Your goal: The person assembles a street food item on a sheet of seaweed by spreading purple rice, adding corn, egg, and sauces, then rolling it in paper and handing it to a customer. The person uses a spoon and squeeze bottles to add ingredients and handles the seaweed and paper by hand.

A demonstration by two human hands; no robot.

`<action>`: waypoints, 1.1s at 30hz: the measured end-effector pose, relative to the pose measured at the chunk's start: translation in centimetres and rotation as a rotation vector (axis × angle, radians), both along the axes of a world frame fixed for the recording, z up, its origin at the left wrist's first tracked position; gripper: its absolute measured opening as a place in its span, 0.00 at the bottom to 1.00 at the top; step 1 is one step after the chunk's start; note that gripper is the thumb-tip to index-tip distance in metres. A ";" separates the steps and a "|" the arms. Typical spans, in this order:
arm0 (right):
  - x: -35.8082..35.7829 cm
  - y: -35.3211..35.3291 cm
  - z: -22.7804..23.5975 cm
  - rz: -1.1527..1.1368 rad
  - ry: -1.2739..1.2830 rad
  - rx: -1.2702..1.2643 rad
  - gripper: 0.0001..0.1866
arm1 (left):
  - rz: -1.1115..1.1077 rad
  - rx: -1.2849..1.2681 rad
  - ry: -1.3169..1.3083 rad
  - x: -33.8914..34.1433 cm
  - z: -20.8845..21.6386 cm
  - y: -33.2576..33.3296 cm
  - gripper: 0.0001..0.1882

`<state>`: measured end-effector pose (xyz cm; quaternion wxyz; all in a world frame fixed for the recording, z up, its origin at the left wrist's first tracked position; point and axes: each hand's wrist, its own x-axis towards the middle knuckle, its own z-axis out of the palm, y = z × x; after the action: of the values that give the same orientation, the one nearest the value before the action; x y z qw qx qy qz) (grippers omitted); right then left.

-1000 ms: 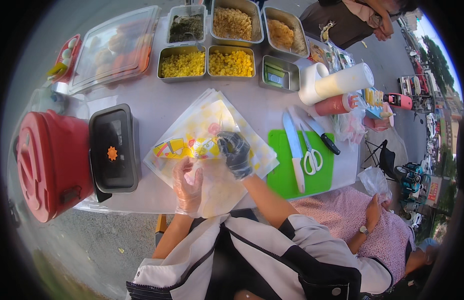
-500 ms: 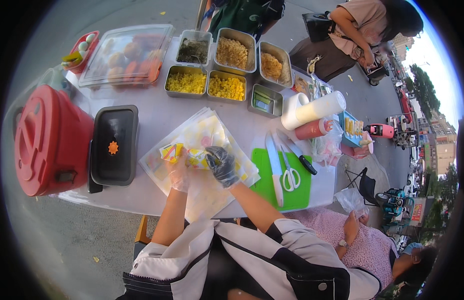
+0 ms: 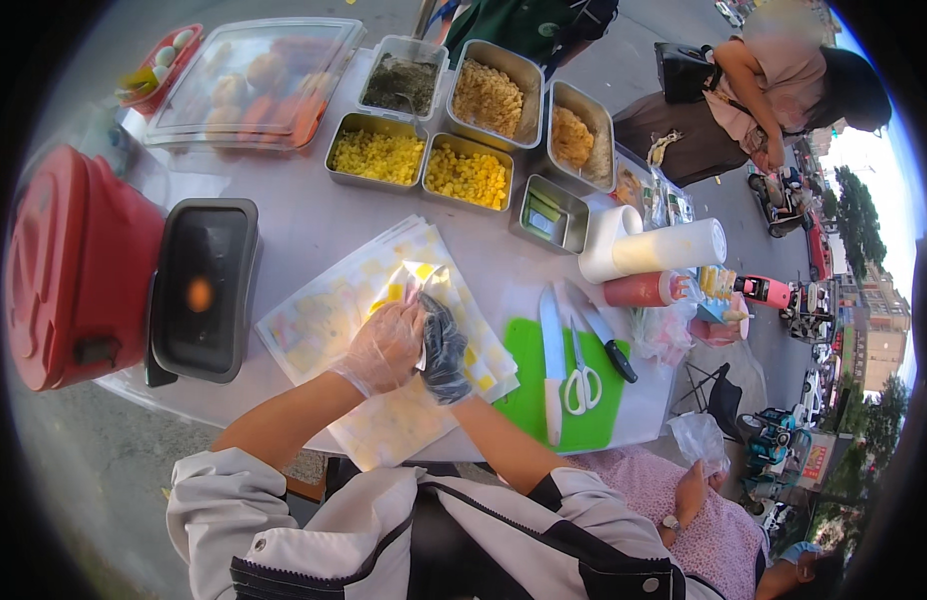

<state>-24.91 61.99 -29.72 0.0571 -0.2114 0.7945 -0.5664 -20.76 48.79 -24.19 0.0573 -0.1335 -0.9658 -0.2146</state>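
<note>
My left hand point(image 3: 387, 348), in a clear plastic glove, is closed on the near part of a small packet in yellow-and-white printed paper point(image 3: 424, 272). Against its other side presses my right hand point(image 3: 446, 350) in a dark glove, its fingers curled round the packet. The packet's far end sticks out beyond both hands; the rest is hidden by them, and what it contains does not show. Beneath lies a fanned stack of yellow-patterned wrapping paper point(image 3: 329, 340) on the white table point(image 3: 284, 215).
To the right, a green cutting board point(image 3: 524, 365) carries a knife point(image 3: 552, 370) and scissors point(image 3: 581, 380). Metal food tins point(image 3: 379, 185) line the far side. A red lidded barrel point(image 3: 79, 270) and black tray point(image 3: 206, 350) stand left. One person point(image 3: 624, 510) sits at right.
The packet has turned from lying crosswise to pointing away from me. My left hand has moved right, up against my right hand. The whole view has shifted slightly.
</note>
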 end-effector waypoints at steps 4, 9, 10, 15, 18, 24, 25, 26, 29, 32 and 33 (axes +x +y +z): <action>-3.5 0.7 1.6 0.292 -0.259 0.008 0.16 | -0.032 -0.107 -0.016 -0.7 0.6 0.0 0.29; -14.9 -1.8 2.4 0.173 0.041 0.118 0.14 | 0.024 -0.108 0.075 -1.1 -0.3 0.5 0.17; -15.3 -2.1 3.6 0.165 0.083 0.060 0.14 | 0.048 -0.108 0.095 -0.7 -0.7 0.5 0.18; -8.6 -2.6 4.9 0.680 -0.570 -0.005 0.14 | 0.093 -0.073 0.251 -0.9 -1.6 0.7 0.13; -12.0 -4.8 2.4 0.499 -0.397 0.045 0.11 | 0.056 -0.116 0.163 -1.2 -1.4 0.9 0.14; -8.4 3.6 7.4 0.036 -0.199 0.563 0.17 | 0.031 -0.189 0.149 0.0 -1.0 0.5 0.31; -6.6 6.1 6.9 0.085 -0.284 0.716 0.19 | 0.018 -0.196 0.148 -0.3 -0.7 0.6 0.32; -5.5 7.5 6.4 0.141 -0.376 0.859 0.22 | 0.007 -0.209 0.143 -0.5 -0.5 0.6 0.33; -5.7 7.8 4.2 0.276 -0.534 0.632 0.23 | -0.005 -0.238 0.108 -1.0 0.1 1.1 0.35; -6.1 6.5 8.5 0.101 -0.774 0.505 0.15 | 0.041 -0.253 0.137 -0.6 -0.4 1.2 0.35; -5.5 6.8 9.1 0.051 -0.735 0.501 0.15 | 0.060 -0.245 0.171 -0.7 -0.4 1.3 0.36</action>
<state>-30.45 68.77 -20.64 0.3991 0.0048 0.8288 -0.3922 -21.47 50.06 -24.56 0.1290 -0.1283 -0.9800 -0.0812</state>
